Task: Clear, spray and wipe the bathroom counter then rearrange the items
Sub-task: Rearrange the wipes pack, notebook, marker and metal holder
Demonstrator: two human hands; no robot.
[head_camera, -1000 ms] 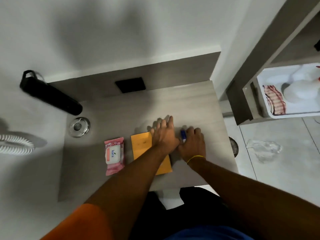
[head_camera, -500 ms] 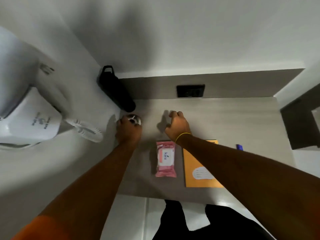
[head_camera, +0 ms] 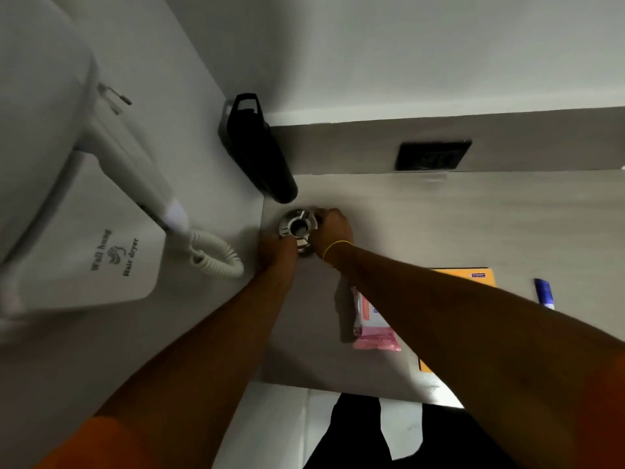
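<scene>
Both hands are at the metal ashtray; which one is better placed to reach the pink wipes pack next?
Right. The right hand has its forearm directly over the pink wipes pack; the left hand is wall-side of the ashtray.

I face a corner where two plain white walls meet, and the grey wood-grain table [head_camera: 473, 225] fills it, its low grey back panel carrying a black socket plate [head_camera: 433, 156] above the table's far edge. To the left of the table, on the side wall, hangs a white wall-hung hair dryer [head_camera: 84, 231] with a coiled white cord [head_camera: 216, 255] drooping towards the table's left edge, and a black holder [head_camera: 257, 150] sits in the corner just above the table. Below the table's near edge I see pale floor [head_camera: 280, 424], and the light is dim, brightest on the back wall.
</scene>
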